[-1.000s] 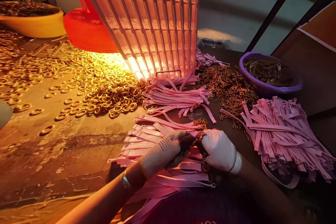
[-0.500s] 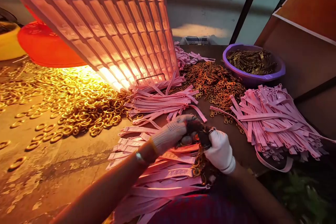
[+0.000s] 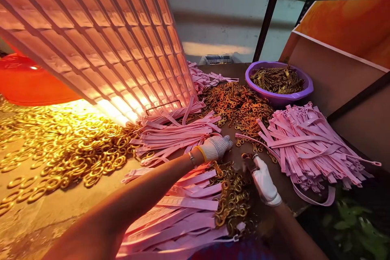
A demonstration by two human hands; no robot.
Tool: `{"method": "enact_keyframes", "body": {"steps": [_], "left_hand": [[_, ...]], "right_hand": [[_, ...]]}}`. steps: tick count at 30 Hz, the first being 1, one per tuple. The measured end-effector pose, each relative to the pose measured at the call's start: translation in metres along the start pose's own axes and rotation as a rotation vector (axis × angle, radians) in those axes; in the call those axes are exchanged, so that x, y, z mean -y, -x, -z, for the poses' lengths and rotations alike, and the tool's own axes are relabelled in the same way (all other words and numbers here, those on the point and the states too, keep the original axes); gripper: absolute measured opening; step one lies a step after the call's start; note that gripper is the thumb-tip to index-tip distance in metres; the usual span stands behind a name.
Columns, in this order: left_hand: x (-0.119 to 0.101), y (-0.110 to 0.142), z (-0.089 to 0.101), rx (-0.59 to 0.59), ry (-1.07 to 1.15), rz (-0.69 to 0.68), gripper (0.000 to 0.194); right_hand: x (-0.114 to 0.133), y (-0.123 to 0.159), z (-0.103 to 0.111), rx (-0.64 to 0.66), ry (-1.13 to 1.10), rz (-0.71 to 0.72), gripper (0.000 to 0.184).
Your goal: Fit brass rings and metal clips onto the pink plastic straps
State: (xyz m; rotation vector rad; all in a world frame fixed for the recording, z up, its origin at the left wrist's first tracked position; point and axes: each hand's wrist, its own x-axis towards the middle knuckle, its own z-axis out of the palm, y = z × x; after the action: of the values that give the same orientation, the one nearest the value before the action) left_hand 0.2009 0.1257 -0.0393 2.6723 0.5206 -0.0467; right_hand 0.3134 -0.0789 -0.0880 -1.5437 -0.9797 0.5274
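My left hand (image 3: 217, 148), in a white dotted knit glove, reaches over the pink straps with its fingers curled closed. It is beside the ends of a middle bundle of pink straps (image 3: 176, 134); what its fingertips hold, if anything, is hidden. My right hand (image 3: 264, 180), in a white glove with darkened fingertips, is a short way to the right, thumb and fingers pinched together. A small dark piece seems to show at its tips, too blurred to name. Below both hands, brass-coloured hooks (image 3: 233, 195) lie at the ends of nearer pink straps (image 3: 179, 215).
Gold rings (image 3: 91, 150) spread over the left of the table beneath a red lamp (image 3: 33, 81) and a ribbed translucent panel (image 3: 122, 40). Behind my hands is a heap of small metal hooks (image 3: 240, 103). A purple basin (image 3: 280, 97) of metal parts stands beyond more pink straps (image 3: 307, 146).
My hands were together over the near straps and have come apart. The left has moved slightly forward, the right slightly right, uncovering the brass-coloured hooks. The view has shifted.
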Motion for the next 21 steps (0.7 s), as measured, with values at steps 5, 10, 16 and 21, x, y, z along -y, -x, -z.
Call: {"method": "enact_keyframes", "body": {"steps": [5, 10, 16, 21], "left_hand": [[-0.006, 0.05, 0.03, -0.203, 0.171, 0.11, 0.015], [-0.038, 0.13, 0.034, -0.224, 0.919, 0.342, 0.031], [-0.08, 0.179, 0.024, -0.361, 1.14, 0.455, 0.038], [-0.1, 0.186, 0.019, -0.471, 0.842, 0.431, 0.032]], "right_hand": [[0.032, -0.001, -0.006, 0.157, 0.226, 0.247, 0.036], [0.085, -0.001, -0.027, 0.244, 0.347, 0.552, 0.062], [0.134, 0.014, -0.045, 0.348, 0.837, 0.499, 0.027], [0.132, 0.038, -0.049, 0.303, 1.111, 0.64, 0.011]]}}
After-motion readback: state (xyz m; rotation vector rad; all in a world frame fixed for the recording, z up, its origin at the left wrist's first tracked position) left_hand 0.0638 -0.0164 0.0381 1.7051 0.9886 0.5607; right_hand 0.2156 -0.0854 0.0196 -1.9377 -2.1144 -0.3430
